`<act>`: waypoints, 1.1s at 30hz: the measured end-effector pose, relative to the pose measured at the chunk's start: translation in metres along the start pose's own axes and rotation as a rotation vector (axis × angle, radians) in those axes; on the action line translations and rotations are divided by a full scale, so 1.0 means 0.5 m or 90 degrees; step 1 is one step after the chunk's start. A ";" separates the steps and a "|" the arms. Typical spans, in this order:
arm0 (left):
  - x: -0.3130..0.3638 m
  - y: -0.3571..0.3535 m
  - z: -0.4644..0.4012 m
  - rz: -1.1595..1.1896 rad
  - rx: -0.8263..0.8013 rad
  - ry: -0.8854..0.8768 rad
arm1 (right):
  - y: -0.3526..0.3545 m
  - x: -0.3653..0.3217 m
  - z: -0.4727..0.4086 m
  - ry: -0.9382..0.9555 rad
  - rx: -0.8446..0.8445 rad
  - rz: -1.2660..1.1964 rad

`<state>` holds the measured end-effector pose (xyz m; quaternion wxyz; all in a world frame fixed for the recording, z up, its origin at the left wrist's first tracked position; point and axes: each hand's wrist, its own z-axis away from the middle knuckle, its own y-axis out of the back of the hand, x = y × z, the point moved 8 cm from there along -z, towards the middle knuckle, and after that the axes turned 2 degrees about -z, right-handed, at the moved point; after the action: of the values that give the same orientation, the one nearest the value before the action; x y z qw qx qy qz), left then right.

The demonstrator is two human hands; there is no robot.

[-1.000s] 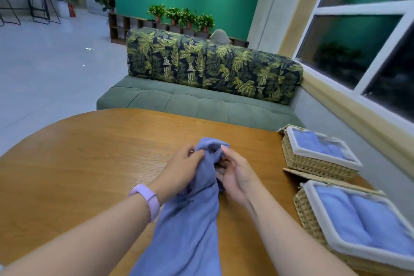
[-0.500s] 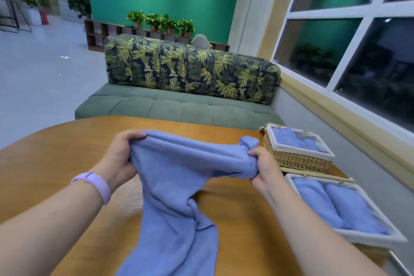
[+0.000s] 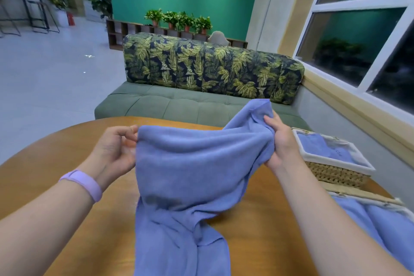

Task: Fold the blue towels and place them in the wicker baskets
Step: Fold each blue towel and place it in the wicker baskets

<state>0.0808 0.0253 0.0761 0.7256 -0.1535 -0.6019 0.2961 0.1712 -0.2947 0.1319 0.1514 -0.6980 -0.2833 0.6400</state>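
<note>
While the blue towel [image 3: 197, 163] hangs in the air over the wooden table [image 3: 44, 163], it is not folded yet. Its top edge is stretched between two hands, and the rest droops down in a twisted bunch onto the table and out past the bottom of the picture. The left hand [image 3: 114, 150] pinches one top corner between its thumb and fingertips, with the fingers curled in. The right hand [image 3: 280, 143] is wrapped around a bunch of cloth at the other end, and a bit of towel sticks up above it. To the right sit two wicker baskets. The far basket [image 3: 336, 172] has a white lining and blue cloth lying flat inside it. The near basket [image 3: 367, 204] also has blue towels in it. So I think some towels are already done and put away, and this one is only being opened up. It needs to be laid out, folded and put in a basket. The near basket is cut off by the edge of the picture and partly hidden by the right arm, so I cannot tell how full it is. I cannot see if more towels are waiting. A purple band [image 3: 83, 184] is on the left wrist. A green sofa [image 3: 201, 107] with leafy cushions stands behind the table.
</note>
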 end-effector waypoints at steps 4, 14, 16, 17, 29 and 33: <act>-0.062 0.044 -0.043 -0.139 0.082 0.115 | 0.059 0.103 -0.063 -0.081 0.036 0.146; -0.153 0.102 -0.106 -1.051 0.079 0.190 | 0.232 0.229 -0.045 -0.153 0.151 0.947; -0.151 0.092 -0.118 -1.162 0.080 0.151 | 0.210 0.203 -0.035 -0.088 0.182 1.042; -0.144 0.081 -0.118 -1.239 0.104 0.095 | 0.182 0.189 -0.028 -0.020 0.185 1.078; -0.160 0.030 -0.220 -0.929 0.177 0.092 | 0.168 0.251 -0.004 -0.100 0.160 1.155; -0.181 0.000 -0.231 -0.951 0.053 0.162 | 0.218 0.245 -0.019 -0.158 0.231 0.918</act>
<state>0.1830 -0.0150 -0.0212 0.8025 0.2892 -0.4458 -0.2713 0.2049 -0.3076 -0.0285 -0.2256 -0.5974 0.3390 0.6909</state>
